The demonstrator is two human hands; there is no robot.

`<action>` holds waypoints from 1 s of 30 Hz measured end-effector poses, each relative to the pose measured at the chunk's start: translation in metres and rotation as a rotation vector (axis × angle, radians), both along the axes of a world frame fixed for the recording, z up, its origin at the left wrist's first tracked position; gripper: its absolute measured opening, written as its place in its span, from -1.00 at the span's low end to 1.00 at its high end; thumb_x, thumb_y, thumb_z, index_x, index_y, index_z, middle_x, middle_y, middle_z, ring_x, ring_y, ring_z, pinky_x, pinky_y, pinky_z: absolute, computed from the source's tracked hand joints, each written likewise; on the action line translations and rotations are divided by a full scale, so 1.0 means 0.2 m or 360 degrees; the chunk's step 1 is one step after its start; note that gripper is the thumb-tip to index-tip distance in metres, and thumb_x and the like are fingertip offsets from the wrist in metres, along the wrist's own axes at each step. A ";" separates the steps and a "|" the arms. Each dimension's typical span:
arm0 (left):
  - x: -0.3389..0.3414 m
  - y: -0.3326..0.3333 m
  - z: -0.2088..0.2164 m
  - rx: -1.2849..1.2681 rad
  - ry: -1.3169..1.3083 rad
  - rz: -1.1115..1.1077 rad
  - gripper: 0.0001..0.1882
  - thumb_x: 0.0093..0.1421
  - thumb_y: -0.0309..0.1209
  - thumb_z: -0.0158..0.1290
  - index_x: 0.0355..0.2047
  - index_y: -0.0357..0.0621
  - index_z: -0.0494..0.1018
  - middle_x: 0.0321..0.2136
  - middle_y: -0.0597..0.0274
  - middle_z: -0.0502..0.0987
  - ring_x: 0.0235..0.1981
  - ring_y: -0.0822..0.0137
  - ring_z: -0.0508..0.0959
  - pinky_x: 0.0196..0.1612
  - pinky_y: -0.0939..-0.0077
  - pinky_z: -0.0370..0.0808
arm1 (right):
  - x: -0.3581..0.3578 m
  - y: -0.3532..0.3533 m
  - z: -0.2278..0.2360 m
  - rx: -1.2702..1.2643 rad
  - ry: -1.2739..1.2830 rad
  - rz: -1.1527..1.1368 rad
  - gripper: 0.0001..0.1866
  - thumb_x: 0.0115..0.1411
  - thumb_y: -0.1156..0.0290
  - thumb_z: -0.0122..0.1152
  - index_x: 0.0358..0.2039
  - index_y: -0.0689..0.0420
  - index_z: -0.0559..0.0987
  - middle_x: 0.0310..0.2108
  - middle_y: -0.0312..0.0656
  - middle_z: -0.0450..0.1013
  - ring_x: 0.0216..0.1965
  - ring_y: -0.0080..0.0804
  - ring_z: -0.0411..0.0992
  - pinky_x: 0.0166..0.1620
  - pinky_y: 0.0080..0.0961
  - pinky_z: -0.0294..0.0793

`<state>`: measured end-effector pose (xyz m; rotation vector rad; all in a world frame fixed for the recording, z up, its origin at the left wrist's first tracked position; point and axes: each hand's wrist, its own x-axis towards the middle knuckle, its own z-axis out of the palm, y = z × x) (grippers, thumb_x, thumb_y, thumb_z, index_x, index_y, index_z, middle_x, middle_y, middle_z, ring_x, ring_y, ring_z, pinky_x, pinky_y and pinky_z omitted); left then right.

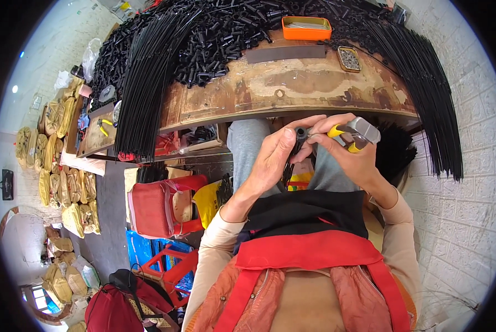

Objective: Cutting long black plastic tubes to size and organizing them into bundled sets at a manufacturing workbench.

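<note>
Black plastic, the small tube [300,134] sits pinched in the left hand [273,160] at frame centre, below the worn bench [292,91]. The right hand [350,152] grips yellow-handled pliers [352,135]; steadying both hands close together should keep the tool square on the tube.

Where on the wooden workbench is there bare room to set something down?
Free: the worn wooden benchtop's front strip, between the grey flat strip and the bench edge. Crowded: the rear heap of short black plastic tubes, the orange rectangular tray, and long black rod bundles at both ends.
</note>
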<state>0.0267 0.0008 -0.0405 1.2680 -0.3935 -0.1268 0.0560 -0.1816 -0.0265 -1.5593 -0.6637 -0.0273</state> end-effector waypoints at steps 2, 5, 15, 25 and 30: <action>0.00 0.00 0.01 0.0002 0.0002 0.0003 -0.37 0.45 -0.02 -0.36 0.18 -0.37 0.28 -0.53 0.44 0.27 -0.52 0.58 0.16 -0.38 0.70 0.17 | 0.00 0.01 -0.01 0.0142 0.0033 0.0037 -0.82 0.16 0.75 0.18 -0.26 0.28 0.43 -0.32 -0.14 0.49 -0.23 -0.40 0.52 -0.11 -0.50 0.53; -0.01 0.00 0.01 0.0007 0.0019 0.0007 -0.38 0.45 -0.02 -0.35 0.18 -0.37 0.28 -0.52 0.44 0.27 -0.51 0.59 0.17 -0.38 0.71 0.17 | 0.01 0.02 -0.01 0.0224 -0.0008 0.0078 -0.81 0.16 0.74 0.18 -0.26 0.28 0.42 -0.31 -0.15 0.47 -0.23 -0.39 0.52 -0.12 -0.48 0.55; -0.01 -0.01 0.03 0.0021 -0.0011 0.0019 -0.32 0.42 0.03 -0.33 0.18 -0.39 0.28 -0.50 0.44 0.32 -0.50 0.60 0.19 -0.40 0.71 0.15 | 0.02 0.03 -0.01 0.0259 -0.0165 0.0169 -0.80 0.16 0.76 0.17 -0.24 0.27 0.40 -0.31 -0.14 0.46 -0.23 -0.35 0.52 -0.12 -0.46 0.55; -0.01 -0.01 0.02 0.0094 -0.0005 0.0108 -0.25 0.39 0.13 -0.34 0.17 -0.39 0.30 -0.50 0.45 0.33 -0.51 0.61 0.19 -0.38 0.73 0.15 | 0.02 0.02 -0.01 -0.0064 -0.0438 0.0035 -0.81 0.17 0.75 0.16 -0.23 0.28 0.40 -0.30 -0.10 0.48 -0.23 -0.38 0.51 -0.11 -0.48 0.53; -0.01 -0.01 0.03 0.0048 0.0002 0.0087 -0.25 0.39 0.13 -0.35 0.17 -0.38 0.30 -0.51 0.45 0.33 -0.52 0.62 0.19 -0.40 0.73 0.13 | 0.03 0.03 -0.02 0.0155 -0.0141 0.0143 -0.81 0.17 0.74 0.17 -0.22 0.29 0.43 -0.28 -0.09 0.49 -0.23 -0.40 0.51 -0.12 -0.52 0.52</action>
